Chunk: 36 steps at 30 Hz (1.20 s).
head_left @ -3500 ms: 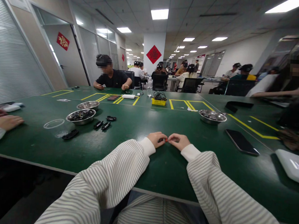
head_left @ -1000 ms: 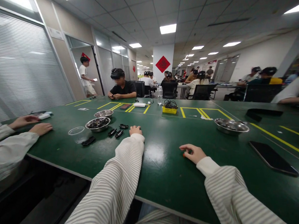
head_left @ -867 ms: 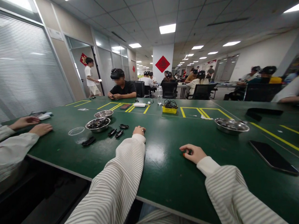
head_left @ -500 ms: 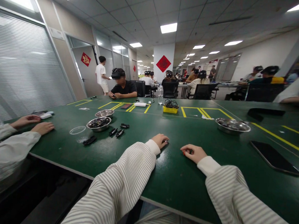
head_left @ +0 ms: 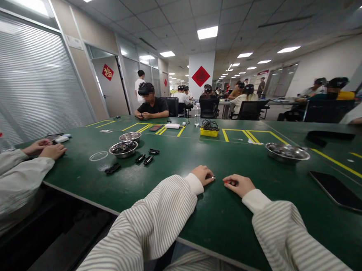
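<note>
Glossy green tabletop point(head_left: 169, 163), left hand point(head_left: 202, 175) with grip on shiny piece point(head_left: 213, 177), right hand point(head_left: 241, 185) likewise on red bit point(head_left: 225, 181)

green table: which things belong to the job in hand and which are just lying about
Likely the job: small red piece in right hand; small shiny piece in left hand; perhaps black parts

Apparently lying about: phone; clear bottle; yellow tray

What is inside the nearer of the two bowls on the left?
Small, mostly dark parts lie heaped in the nearer bowl. They cover its bottom, so anything underneath cannot be seen.
</note>
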Each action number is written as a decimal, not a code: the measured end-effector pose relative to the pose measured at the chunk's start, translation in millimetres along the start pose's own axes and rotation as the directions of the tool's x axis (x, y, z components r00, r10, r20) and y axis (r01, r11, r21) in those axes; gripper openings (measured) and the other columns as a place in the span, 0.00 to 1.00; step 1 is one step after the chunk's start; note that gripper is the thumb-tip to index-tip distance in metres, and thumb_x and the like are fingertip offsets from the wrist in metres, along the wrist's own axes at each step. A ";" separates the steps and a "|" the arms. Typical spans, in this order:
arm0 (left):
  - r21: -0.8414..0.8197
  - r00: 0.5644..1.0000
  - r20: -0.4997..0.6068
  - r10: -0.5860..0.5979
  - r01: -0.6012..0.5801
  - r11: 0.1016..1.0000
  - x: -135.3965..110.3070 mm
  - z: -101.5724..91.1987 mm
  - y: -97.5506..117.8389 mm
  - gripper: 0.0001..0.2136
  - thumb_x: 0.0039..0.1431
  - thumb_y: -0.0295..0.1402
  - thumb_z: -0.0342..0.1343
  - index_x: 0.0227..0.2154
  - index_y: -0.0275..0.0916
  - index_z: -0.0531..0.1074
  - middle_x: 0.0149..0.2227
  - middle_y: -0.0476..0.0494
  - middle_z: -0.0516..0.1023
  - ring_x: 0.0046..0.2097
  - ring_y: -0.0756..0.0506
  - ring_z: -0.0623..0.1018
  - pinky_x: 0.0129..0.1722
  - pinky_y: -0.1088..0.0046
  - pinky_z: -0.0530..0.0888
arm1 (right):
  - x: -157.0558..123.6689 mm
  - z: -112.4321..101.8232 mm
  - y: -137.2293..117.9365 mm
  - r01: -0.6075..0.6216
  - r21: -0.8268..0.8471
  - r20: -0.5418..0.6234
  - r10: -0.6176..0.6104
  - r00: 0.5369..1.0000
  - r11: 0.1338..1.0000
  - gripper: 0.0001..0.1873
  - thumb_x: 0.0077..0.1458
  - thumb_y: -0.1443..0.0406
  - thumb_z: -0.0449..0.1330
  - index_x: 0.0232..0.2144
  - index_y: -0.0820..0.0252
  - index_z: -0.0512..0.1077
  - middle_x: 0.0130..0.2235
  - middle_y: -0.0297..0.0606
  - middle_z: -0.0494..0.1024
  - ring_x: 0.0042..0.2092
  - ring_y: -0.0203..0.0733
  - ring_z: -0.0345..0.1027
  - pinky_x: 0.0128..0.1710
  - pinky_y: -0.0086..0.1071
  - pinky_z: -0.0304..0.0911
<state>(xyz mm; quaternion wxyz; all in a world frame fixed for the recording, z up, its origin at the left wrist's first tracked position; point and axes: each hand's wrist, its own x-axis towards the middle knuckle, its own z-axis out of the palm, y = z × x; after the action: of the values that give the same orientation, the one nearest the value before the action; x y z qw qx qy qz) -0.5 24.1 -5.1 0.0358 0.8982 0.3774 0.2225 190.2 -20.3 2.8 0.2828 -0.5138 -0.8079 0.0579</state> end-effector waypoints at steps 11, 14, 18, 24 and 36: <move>-0.058 0.995 -0.015 0.100 -0.101 0.993 -4.6 -5.9 22.0 0.08 0.47 0.36 0.48 0.29 0.38 0.67 0.28 0.48 0.67 0.33 0.51 0.66 0.34 0.75 0.63 | -0.1 2.7 -13.7 -0.072 0.251 0.004 0.073 0.997 0.965 0.11 0.38 0.63 0.54 0.28 0.63 0.68 0.23 0.35 0.72 0.22 0.31 0.62 0.22 0.25 0.60; -0.058 0.994 -0.044 0.104 -0.106 0.993 -6.0 -7.7 24.7 0.08 0.48 0.35 0.48 0.29 0.38 0.66 0.28 0.48 0.67 0.32 0.51 0.66 0.33 0.76 0.63 | 0.1 4.7 -11.6 -0.052 0.319 -0.020 0.062 0.998 0.946 0.11 0.37 0.64 0.55 0.27 0.63 0.67 0.24 0.36 0.72 0.24 0.32 0.63 0.24 0.26 0.62; -0.089 0.991 -0.059 0.120 -0.125 0.988 -6.3 -8.8 24.7 0.07 0.48 0.34 0.48 0.29 0.37 0.65 0.28 0.48 0.66 0.32 0.51 0.65 0.33 0.76 0.63 | 0.0 6.2 -9.4 -0.046 0.417 -0.034 0.066 0.997 0.908 0.11 0.37 0.63 0.56 0.27 0.64 0.67 0.25 0.36 0.72 0.26 0.33 0.65 0.27 0.27 0.64; -0.117 0.988 -0.063 0.140 -0.146 0.982 -6.1 -8.8 24.0 0.07 0.47 0.35 0.49 0.29 0.37 0.65 0.28 0.48 0.66 0.33 0.51 0.65 0.34 0.76 0.63 | -1.2 2.1 -15.1 -0.043 0.502 -0.065 0.087 0.994 0.864 0.11 0.37 0.63 0.56 0.26 0.64 0.67 0.25 0.37 0.72 0.26 0.34 0.66 0.28 0.29 0.65; -0.105 0.984 -0.073 0.160 -0.167 0.980 -7.5 -13.1 24.9 0.08 0.49 0.35 0.47 0.30 0.37 0.64 0.29 0.48 0.66 0.33 0.51 0.65 0.33 0.76 0.63 | -1.1 1.8 -11.9 -0.065 0.425 -0.066 0.102 0.993 0.903 0.11 0.35 0.62 0.58 0.25 0.63 0.70 0.25 0.37 0.74 0.26 0.36 0.67 0.28 0.29 0.65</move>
<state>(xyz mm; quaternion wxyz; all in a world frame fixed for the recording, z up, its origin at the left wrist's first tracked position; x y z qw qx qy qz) 5.7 -0.3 9.7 0.0551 0.9152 0.2902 0.2742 180.1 -26.4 5.4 0.4193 -0.4768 -0.7403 0.2208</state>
